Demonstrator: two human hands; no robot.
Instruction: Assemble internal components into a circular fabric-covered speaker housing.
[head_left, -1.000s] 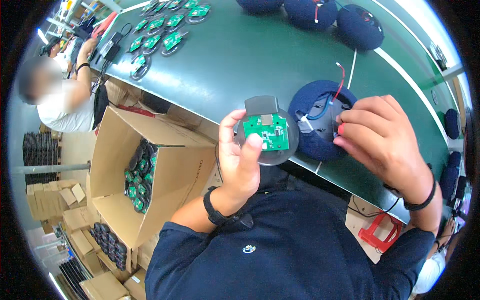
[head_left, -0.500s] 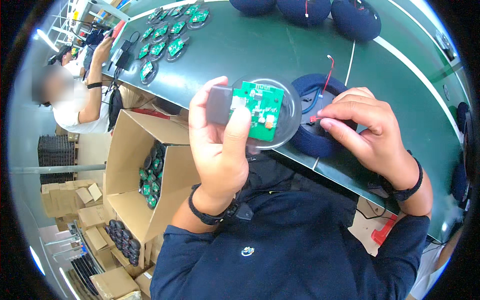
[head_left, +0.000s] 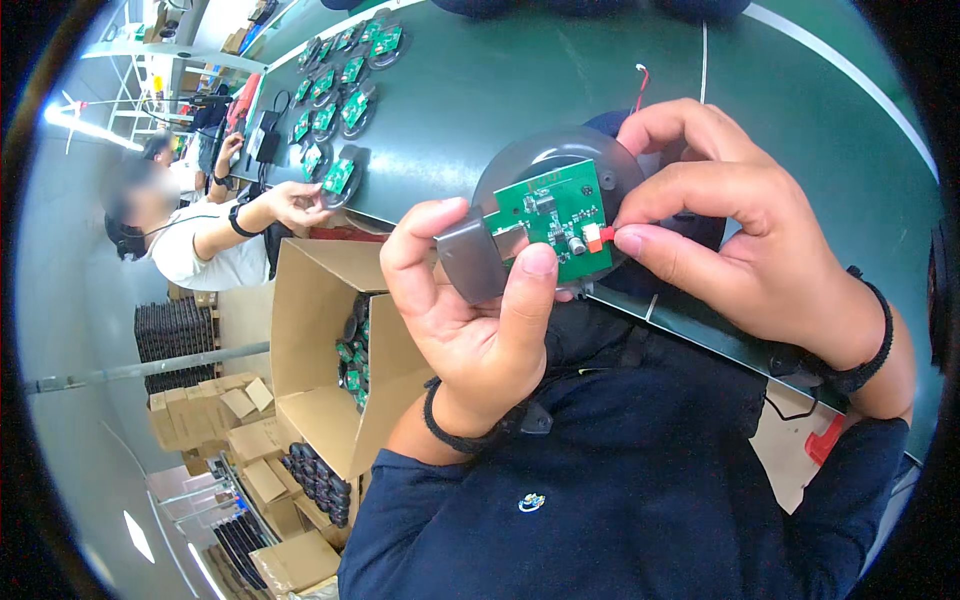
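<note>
My left hand (head_left: 475, 345) grips a dark, see-through round cover (head_left: 515, 165) that carries a green circuit board (head_left: 548, 205). A flat grey-black tab (head_left: 470, 262) sticks out on the board's left, between my thumb and fingers. With thumb and forefinger, my right hand (head_left: 740, 225) pinches a small red plug (head_left: 607, 234) right at a whitish-orange socket on the board's right edge; whether it is fully seated I cannot tell. Behind both hands lies a dark blue padded ring (head_left: 608, 122), mostly hidden. A thin red wire (head_left: 643, 88) with a white end rises beyond my right fingers.
Several more covers with boards (head_left: 352, 108) lie at the table's far left. A co-worker's hand (head_left: 300, 205) touches the nearest one (head_left: 342, 178). An open cardboard box (head_left: 310, 395) below holds similar parts. Dark blue round pieces (head_left: 700, 8) sit at the far edge.
My right hand has brought the red plug from over the ring to the board's edge. The board in my left hand has tilted. The co-worker's hand has reached onto the table's left.
</note>
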